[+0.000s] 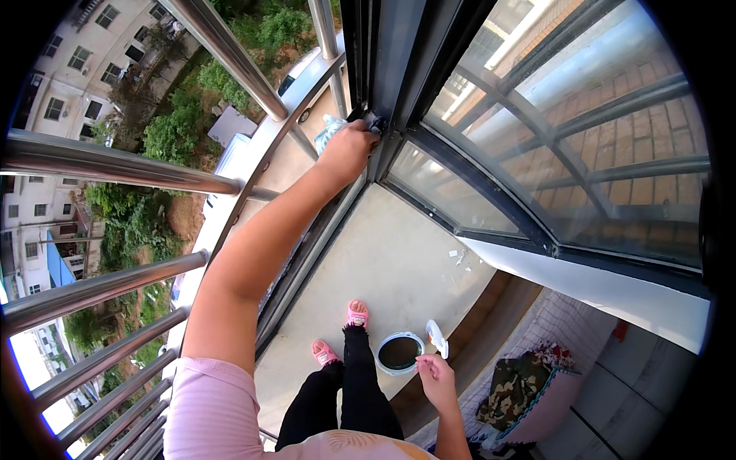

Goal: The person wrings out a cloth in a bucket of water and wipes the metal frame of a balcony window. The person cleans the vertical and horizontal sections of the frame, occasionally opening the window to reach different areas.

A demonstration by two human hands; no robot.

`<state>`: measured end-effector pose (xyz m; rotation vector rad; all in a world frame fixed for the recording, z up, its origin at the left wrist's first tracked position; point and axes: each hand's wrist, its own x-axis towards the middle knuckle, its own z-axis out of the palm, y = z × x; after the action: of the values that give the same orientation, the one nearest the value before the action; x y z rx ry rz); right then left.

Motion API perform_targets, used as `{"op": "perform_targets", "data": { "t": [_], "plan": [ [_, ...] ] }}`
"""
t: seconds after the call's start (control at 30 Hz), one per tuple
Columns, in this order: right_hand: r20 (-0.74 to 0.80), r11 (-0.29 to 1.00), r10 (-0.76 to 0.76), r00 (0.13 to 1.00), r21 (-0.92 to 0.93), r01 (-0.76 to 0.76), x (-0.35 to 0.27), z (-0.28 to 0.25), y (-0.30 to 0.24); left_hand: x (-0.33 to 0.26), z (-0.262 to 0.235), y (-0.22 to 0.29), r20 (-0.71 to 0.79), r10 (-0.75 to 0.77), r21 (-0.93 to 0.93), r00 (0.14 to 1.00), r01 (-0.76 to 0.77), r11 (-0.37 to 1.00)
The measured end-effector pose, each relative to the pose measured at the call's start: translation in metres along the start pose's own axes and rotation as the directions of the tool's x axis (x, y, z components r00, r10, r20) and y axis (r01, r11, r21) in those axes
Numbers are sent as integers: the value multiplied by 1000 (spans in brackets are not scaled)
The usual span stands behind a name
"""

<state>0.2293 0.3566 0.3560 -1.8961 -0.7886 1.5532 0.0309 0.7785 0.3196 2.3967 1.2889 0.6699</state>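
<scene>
Head view, left hand: our left hand is stretched far out along the sill to the dark window frame, fingers curled and pressed together over a pale blue cloth; the cloth bunches under and just behind the knuckles, touching the frame's lower corner.
Head view, right hand: our right hand hangs low beside the hip, fingers loosely bent; whether they pinch anything we cannot tell. It holds nothing we can make out.
Head view, sill: we stand on a pale concrete ledge in pink sandals, metal railing bars to the left, the glass pane to the right.
Head view, nearby things: a round white basin of dark water sits on the ledge just beside the feet; a small white bottle lies touching its rim side. White scraps lie farther along the ledge.
Step in hand: we judge this as wiping the frame corner with the cloth.
Next move calls for: steady pressure along the frame channel, keeping balance on the ledge, and likely a rinse at the basin, well apart from the working hand.
</scene>
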Motion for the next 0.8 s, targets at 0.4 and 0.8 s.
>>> {"op": "perform_targets", "data": {
  "t": [0.4, 0.8],
  "plan": [
    [33, 1000, -27, 999, 2, 27, -1, 13, 2, -5, -19, -6, 216, -3, -2, 976, 3, 1000],
    [72, 1000, -9, 997, 16, 8, -18, 40, -6, -135, -58, 19, 236, -122, -60, 964, 139, 988]
  ]
}}
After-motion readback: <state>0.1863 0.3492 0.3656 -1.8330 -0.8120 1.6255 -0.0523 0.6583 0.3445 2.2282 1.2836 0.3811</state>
